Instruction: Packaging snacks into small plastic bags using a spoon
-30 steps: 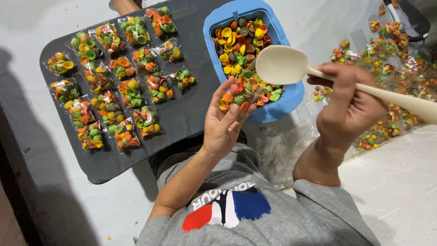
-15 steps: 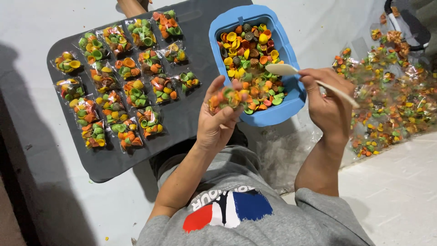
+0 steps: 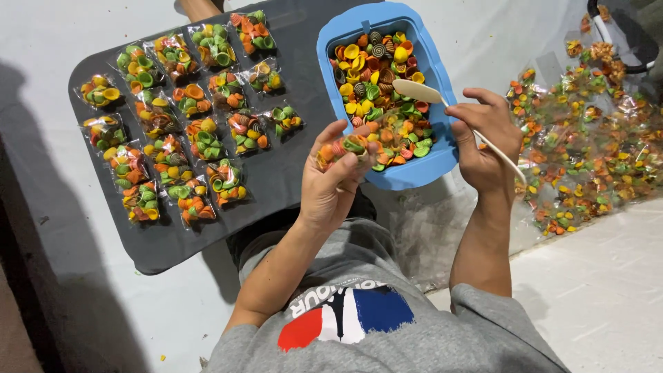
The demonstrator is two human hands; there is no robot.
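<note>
Small bag (image 3: 343, 148) of coloured shell pieces sat in the left hand (image 3: 331, 183), beside the blue tub (image 3: 387, 173): light, crinkly, best pinched at its neck. Right hand (image 3: 487, 141) gripped a spoon (image 3: 428, 93).

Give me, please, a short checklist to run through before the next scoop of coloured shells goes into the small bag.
1. Small clear bag held in the left hand: ok, it sits in the fingers beside the tub.
2. Bag mouth open wide enough: cannot tell, the fingers hide it.
3. Wooden spoon firm in the right hand: ok, the grip closes on the handle.
4. Spoon loaded: not ok, its bowl looks empty above the shells.
5. Blue tub stocked: ok, plenty of shells remain.
6. Room on the dark tray for another bag: ok, bare surface lies beside the filled bags.
</note>
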